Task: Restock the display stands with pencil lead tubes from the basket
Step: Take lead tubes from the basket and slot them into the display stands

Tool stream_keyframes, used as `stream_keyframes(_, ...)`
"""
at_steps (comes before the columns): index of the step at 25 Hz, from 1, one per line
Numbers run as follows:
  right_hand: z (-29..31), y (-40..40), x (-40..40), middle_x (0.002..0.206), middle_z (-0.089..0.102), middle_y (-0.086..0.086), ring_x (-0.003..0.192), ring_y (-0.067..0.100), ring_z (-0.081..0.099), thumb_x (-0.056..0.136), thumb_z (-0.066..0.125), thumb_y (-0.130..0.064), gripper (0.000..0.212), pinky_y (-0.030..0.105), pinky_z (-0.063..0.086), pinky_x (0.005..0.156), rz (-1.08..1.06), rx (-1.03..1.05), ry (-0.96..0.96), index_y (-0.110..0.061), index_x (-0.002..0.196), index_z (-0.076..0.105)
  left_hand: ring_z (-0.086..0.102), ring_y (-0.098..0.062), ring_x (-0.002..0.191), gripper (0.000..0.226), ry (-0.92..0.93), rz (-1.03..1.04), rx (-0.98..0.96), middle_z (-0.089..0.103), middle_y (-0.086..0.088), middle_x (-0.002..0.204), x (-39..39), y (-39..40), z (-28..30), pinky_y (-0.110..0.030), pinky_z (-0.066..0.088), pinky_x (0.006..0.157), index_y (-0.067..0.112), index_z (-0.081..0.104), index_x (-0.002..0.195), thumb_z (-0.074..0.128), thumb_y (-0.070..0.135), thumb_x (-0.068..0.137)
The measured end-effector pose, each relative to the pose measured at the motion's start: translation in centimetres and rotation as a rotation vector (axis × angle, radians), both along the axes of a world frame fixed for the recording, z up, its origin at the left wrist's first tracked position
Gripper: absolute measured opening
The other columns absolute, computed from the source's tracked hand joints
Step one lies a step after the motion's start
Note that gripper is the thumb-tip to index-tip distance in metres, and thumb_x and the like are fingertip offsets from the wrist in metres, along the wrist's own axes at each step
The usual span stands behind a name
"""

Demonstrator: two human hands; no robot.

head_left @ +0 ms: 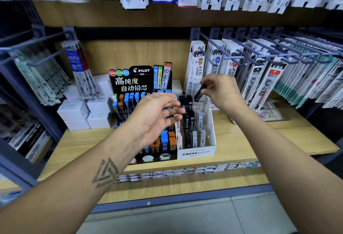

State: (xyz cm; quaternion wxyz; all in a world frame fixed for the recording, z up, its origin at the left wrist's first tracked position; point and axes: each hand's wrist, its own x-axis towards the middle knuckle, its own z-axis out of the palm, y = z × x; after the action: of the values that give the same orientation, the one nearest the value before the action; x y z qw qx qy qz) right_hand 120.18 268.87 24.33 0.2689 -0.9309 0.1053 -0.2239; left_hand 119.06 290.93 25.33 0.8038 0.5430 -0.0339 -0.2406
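The right hand (220, 92) pinches a black lead tube (199, 93) between thumb and fingertips, directly above the back row of the white MONO stand (196, 153). The tube's long axis is tilted, its lower end pointing down and to the left toward the stand's rear compartment, which lies just beneath the grip. That rear row already holds black tubes standing upright, so the tube probably needs to be brought vertical before it will slide in beside them. The left hand (156, 116) hangs with fingers spread and slightly bent, holding nothing, just left of the MONO stand and in front of the black PILOT stand (130, 83); the right hand is clearly the nearer one to the target slot. Both stands sit side by side, touching, on a wooden shelf (241, 146). White boxes (83, 113) are stacked left of the PILOT stand, and refill packets (259, 83) hang from hooks to the right of the MONO stand. The basket is not in view.
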Motion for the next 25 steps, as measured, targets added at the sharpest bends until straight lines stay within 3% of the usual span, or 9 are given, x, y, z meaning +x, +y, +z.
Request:
stream_keyframes(5,1.2,-1.1,0.7,0.094,0.070,0.003,0.092,0.019,0.066,0.084,0.078,-0.005,0.026,0.036,0.054,0.096,-0.006,-0.114,0.109,-0.015,0.108,0.075,0.068,-0.031,0.084,0.030,-0.010,-0.017,0.028,0.063,-0.024,0.107,-0.1,0.1,-0.2,-0.033,0.058,0.067,-0.008,0.057,0.126,0.057,0.003,0.098)
stream_keyframes(12,-0.4,-1.1,1.1,0.093,0.067,0.001,0.089,0.016,0.062,0.086,0.077,-0.006,0.023,0.025,0.049,0.092,0.025,-0.139,0.251,-0.014,0.107,0.075,0.068,-0.031,0.081,0.031,-0.002,-0.035,0.033,0.061,-0.023,0.107,-0.5,-0.1,-0.3,-0.032,0.059,0.066,-0.007,0.056,0.128,0.057,0.003,0.098)
stream_keyframes(25,-1.8,-1.7,2.2,0.111,0.071,0.005,0.101,0.024,0.066,0.089,0.073,-0.004,0.025,0.039,0.054,0.099,0.039,-0.210,0.201,-0.019,0.109,0.075,0.069,-0.030,0.083,0.029,-0.004,-0.041,0.052,0.063,-0.023,0.108,-0.2,0.2,-0.5,-0.034,0.059,0.070,-0.006,0.058,0.125,0.057,0.004,0.098)
